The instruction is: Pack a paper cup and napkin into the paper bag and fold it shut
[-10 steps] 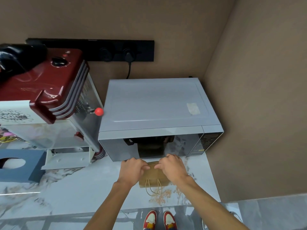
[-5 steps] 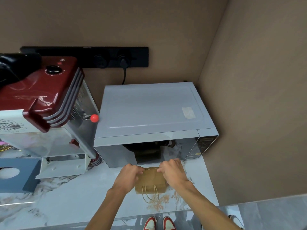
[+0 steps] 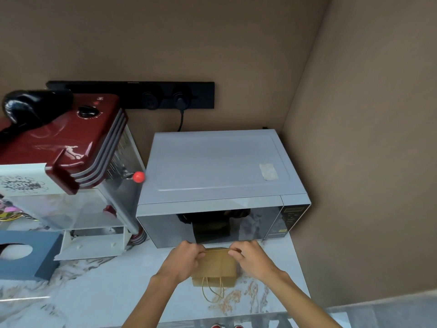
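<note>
brown paper, the bag (image 3: 216,265) stood on the marble bench (image 3: 99,294) just in front of the microwave (image 3: 220,185), its twine handles hanging toward the person. a second before, the hands sat over the bag's top; now the left hand (image 3: 183,262) and right hand (image 3: 251,258) had spread to its two upper corners, each pinching the edge. that looked like the top fold being creased, so the packing was probably done; cup and napkin weren't visible. no writing could be read: the microwave panel and popcorn machine (image 3: 61,162) graphics were too blurred.
</note>
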{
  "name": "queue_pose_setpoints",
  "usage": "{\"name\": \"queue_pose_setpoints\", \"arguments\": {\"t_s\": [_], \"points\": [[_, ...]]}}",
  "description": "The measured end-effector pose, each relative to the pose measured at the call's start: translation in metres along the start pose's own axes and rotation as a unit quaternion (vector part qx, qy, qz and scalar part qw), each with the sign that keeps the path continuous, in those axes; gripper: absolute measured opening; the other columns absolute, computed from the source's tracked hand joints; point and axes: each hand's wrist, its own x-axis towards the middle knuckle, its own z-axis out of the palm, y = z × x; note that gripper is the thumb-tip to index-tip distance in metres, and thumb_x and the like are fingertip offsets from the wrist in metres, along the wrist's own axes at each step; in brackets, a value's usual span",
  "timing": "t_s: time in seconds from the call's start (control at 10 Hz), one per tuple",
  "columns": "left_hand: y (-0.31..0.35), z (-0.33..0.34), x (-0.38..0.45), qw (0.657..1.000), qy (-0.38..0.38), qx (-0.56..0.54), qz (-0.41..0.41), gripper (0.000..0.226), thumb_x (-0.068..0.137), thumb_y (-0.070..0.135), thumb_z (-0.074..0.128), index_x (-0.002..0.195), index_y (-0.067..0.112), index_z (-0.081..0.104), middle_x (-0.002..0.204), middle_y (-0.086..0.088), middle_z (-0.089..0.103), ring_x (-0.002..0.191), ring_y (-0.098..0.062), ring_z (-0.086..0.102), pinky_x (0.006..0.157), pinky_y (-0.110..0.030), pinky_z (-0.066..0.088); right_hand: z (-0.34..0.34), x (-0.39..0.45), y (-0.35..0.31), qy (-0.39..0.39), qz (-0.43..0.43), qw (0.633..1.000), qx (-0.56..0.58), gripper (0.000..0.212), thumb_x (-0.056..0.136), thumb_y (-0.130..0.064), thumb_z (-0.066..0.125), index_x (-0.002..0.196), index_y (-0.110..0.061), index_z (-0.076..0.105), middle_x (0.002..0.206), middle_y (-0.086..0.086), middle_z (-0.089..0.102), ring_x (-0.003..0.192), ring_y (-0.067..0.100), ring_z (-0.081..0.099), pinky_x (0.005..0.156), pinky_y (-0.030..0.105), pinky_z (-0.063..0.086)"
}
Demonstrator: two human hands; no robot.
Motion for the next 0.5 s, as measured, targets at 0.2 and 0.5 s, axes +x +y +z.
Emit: {"name": "queue_pose_setpoints", "arguments": {"t_s": [0.2,0.5], "points": [[-0.003,0.002,-0.009,0.999,0.042,-0.001,0.024,0.026,0.104,0.030,0.044,0.098,0.023,0.068,0.098,0.000,0.072,0.089,-0.019,0.065,0.078,-0.032,0.053,-0.015,-0.010,-0.002,0.038,0.009,0.998,0.056,0.022,0.095,-0.039,0.055,0.104,-0.027,0.071,0.103,-0.013,0.073,0.098,0.001,0.065,0.090,0.025,0.054],[0.005,0.002,-0.013,0.981,0.176,-0.056,0.057,0.029,0.104,0.029,0.048,0.122,0.024,0.070,0.121,0.008,0.072,0.112,-0.012,0.065,0.094,-0.025,0.051,-0.051,-0.028,-0.010,0.192,-0.107,0.975,0.035,0.021,0.101,-0.035,0.048,0.102,-0.026,0.067,0.098,-0.013,0.066,0.098,0.001,0.054,0.087,0.024,0.049]]}}
